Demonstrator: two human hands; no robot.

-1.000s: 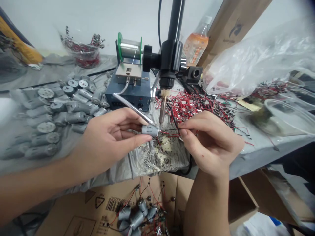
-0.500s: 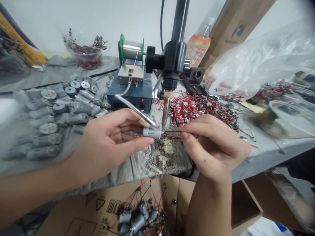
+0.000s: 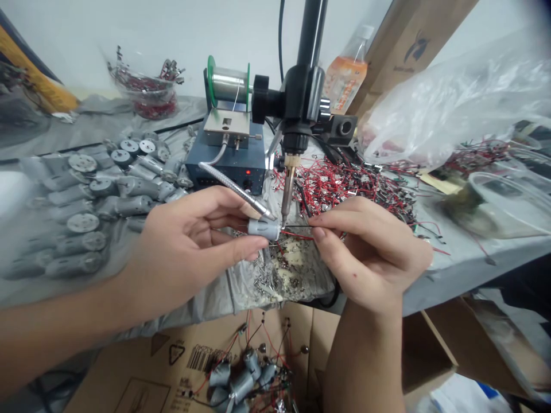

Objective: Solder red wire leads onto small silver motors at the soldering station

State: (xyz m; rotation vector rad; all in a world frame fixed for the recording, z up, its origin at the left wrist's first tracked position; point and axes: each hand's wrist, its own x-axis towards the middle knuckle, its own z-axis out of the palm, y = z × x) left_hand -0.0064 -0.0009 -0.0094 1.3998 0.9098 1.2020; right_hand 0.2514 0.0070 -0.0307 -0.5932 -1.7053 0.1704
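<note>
My left hand grips a small grey electric motor between thumb and fingers, its terminal end facing right. My right hand pinches a thin black wire that reaches to that end. A red wire runs just below the black one. The tip of a soldering iron, clamped pointing down on a black stand, meets the motor's terminal end, as far as I can see. From the left, a metal solder feed tube ends just above the motor.
A blue solder feeder carries a solder spool. Loose grey motors lie at left, a heap of red and black wires at right. Below the table edge, wired motors rest on a cardboard box. A plastic bag lies at back right.
The motor, wires and both hands keep nearly the same pose at the iron tip. The whole view has shifted slightly, and the motor seems turned a little in my left hand.
</note>
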